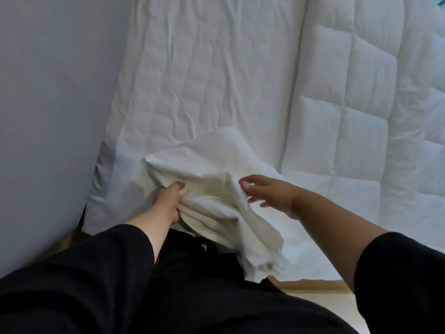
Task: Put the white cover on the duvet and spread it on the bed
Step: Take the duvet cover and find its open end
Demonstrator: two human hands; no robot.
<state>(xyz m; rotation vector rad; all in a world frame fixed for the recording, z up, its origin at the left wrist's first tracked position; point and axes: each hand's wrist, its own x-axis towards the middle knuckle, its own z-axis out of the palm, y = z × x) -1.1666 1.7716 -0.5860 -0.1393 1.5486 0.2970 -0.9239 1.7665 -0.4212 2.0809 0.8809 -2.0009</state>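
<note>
A grey-blue wall (pixel 53 104) fills the left side of the head view. Against it lies a bed (pixel 212 75) with a creased white quilted covering, running from the near edge to the top of the picture. On the right half of the bed lies a thick white duvet (pixel 356 116), stitched into puffy squares, spread flat, with its left edge running down the middle of the bed.

At the near edge of the bed, just left of the duvet's near corner, a bunched white cover (pixel 216 189) sits in a loose heap. Part of it rests on the bed and part hangs over the near edge toward the person's dark clothing (pixel 168 297).

The person wears black sleeves (pixel 103 266) on both arms, pushed back from the wrists.

The left hand (pixel 168 203) grasps the left side of the cover. Its thumb presses on top of the folds, and the fingers (pixel 177 216) are curled under the cloth, mostly hidden by it.

The right hand (pixel 269 194) is at the cover's right side, with its fingers (pixel 248 185) relaxed and slightly spread, closed on nothing. The fingertips are at the upper fold of the cover; whether they touch it or hover just above it cannot be told.

A strip of pale floor (pixel 313 285) shows below the bed's near edge.
</note>
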